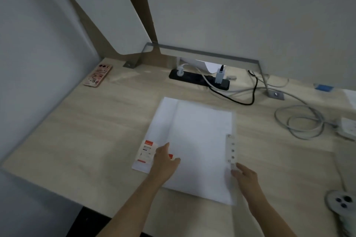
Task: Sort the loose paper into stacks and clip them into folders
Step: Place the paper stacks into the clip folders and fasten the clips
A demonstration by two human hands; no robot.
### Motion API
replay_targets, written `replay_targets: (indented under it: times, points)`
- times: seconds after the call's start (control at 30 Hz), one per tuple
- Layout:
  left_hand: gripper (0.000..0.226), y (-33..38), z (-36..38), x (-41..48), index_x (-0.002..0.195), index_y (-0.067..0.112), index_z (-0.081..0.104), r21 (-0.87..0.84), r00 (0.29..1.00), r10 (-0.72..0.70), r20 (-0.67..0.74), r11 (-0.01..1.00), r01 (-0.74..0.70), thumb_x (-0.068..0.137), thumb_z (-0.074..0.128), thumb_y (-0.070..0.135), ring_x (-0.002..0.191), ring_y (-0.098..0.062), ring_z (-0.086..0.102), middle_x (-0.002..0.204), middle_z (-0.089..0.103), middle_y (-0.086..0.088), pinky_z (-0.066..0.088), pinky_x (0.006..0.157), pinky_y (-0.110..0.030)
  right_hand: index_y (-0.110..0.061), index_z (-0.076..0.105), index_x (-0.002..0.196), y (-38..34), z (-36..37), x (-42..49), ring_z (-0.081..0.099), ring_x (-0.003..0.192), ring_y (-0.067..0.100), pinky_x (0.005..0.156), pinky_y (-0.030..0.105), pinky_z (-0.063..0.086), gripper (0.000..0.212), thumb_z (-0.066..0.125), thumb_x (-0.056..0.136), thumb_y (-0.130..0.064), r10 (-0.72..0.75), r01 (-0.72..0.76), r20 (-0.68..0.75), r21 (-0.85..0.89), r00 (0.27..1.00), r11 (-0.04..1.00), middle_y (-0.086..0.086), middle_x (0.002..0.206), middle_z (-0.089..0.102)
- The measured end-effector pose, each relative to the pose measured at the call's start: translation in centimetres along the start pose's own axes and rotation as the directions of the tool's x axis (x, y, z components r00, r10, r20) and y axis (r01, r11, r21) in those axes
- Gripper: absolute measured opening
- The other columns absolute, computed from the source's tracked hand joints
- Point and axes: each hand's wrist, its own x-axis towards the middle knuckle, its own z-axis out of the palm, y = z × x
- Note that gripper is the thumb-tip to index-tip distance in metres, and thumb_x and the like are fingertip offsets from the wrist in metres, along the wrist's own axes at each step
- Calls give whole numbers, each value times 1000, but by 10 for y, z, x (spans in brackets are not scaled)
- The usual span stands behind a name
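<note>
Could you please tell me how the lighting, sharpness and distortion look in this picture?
Head view: dim, even light, with no glare on the white paper; the same view is soft throughout, so the label print is unreadable and the left hand and right hand blur slightly; its wide angle bows the desk edge.

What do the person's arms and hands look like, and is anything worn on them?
Both arms are bare up to the picture's lower edge: no sleeves and no gloves. The left hand and the right hand show no ring, watch or bracelet, though the picture is rather blurred.
</note>
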Motion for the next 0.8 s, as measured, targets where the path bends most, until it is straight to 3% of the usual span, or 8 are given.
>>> replay_targets:
  times: [0.1, 0.2, 0.27, 0.33, 0.53, 0.63, 0.73, 0.8]
  points:
    - [73, -5, 2, 4, 146, 16, 20, 3, 997, -76, -24, 997, 76, 84, 58, 25, 127, -29, 38, 144, 30, -12, 42, 102, -45, -1, 56, 120, 6, 9, 3, 55, 110, 40, 97, 47, 42, 39, 57, 82, -5, 40, -40, 51, -1, 998, 999, 20, 123, 58]
    - [78, -10, -2, 7, 147, 15, 13, 39, 994, -106, 10, 994, 106, 85, 58, 25, 131, -29, 35, 144, 29, -12, 36, 107, -42, -16, 50, 127, 39, 24, 36, 50, 117, 35, 101, 51, 40, 81, 61, 52, -45, 37, -29, 88, -91, 995, 995, 14, 130, 51]
    - [78, -15, -9, 12, 147, 14, 13, 43, 995, -101, -27, 994, 102, 85, 59, 23, 130, -30, 37, 144, 31, -13, 34, 107, -42, -19, 45, 134, 62, 36, 60, 49, 119, 35, 103, 51, 40, 99, 57, 42, -53, 62, -49, 127, -102, 990, 994, 11, 135, 48]
    - [77, -21, -20, 15, 147, 13, 15, 43, 992, -102, -74, 993, 106, 84, 59, 21, 127, -31, 39, 142, 33, -15, 35, 106, -42, -16, 43, 136, 57, 47, 58, 50, 120, 34, 102, 48, 41, 103, 58, 41, -53, 54, -44, 143, -74, 988, 996, 10, 136, 46]
    - [70, -38, -44, 25, 142, 15, 27, 93, 984, -67, -166, 992, 83, 83, 63, 24, 135, -31, 22, 148, 20, -12, 27, 108, -38, -11, 39, 139, -2, 67, 15, 48, 118, 33, 102, 44, 40, 76, 65, 69, -19, 48, -51, 99, 29, 994, 998, 15, 138, 39]
    - [71, -45, -52, 32, 141, 16, 29, -46, 994, -69, -89, 997, 65, 80, 66, 25, 124, -29, 40, 143, 26, -10, 40, 104, -40, -7, 44, 133, -7, 70, 12, 53, 107, 31, 83, 35, 43, 56, 58, 79, -4, 44, -52, 66, 129, 997, 990, 16, 129, 51]
    - [74, -52, -60, 40, 142, 23, 27, -57, 998, -61, -15, 997, 60, 79, 65, 36, 117, -27, 48, 137, 37, -5, 48, 95, -48, -4, 57, 116, -8, 77, 11, 58, 106, 35, 79, 36, 42, 52, 56, 66, -13, 48, -69, 103, 205, 994, 976, 18, 116, 63]
    - [75, -57, -64, 45, 144, 25, 22, -47, 998, -62, -23, 997, 61, 82, 62, 40, 122, -25, 46, 140, 39, -3, 44, 101, -46, -5, 60, 111, -12, 86, 8, 59, 100, 32, 75, 34, 41, 49, 58, 63, -13, 56, -78, 120, 191, 991, 978, 19, 112, 64]
